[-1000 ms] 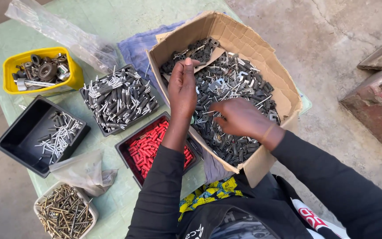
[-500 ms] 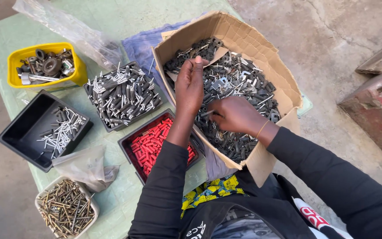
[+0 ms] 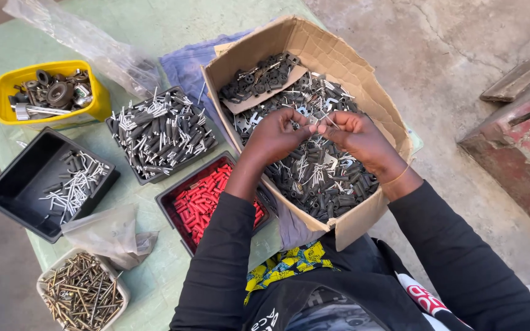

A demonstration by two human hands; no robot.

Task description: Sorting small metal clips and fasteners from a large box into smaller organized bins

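Note:
Both of my hands meet over an open cardboard box (image 3: 372,83) heaped with small dark metal parts and silver pins. My left hand (image 3: 275,136) and my right hand (image 3: 357,138) pinch a small metal part (image 3: 317,122) between their fingertips, a thin pin sticking out of it. The hands hover just above the pile (image 3: 329,178), near the box's middle. A cardboard flap inside the box separates a heap of black flat pieces (image 3: 257,78) at the far end.
On the green table (image 3: 154,24) stand a tray of red plastic plugs (image 3: 200,202), a tray of dark sleeves with pins (image 3: 161,132), a black tray (image 3: 29,178) with silver pins, a yellow tub (image 3: 50,92) of metal scrap, a tub of screws (image 3: 84,294), plastic bags. Concrete floor to the right.
My left hand came down from its raised position over the box and my right hand lifted off the pile; both now meet on one small part.

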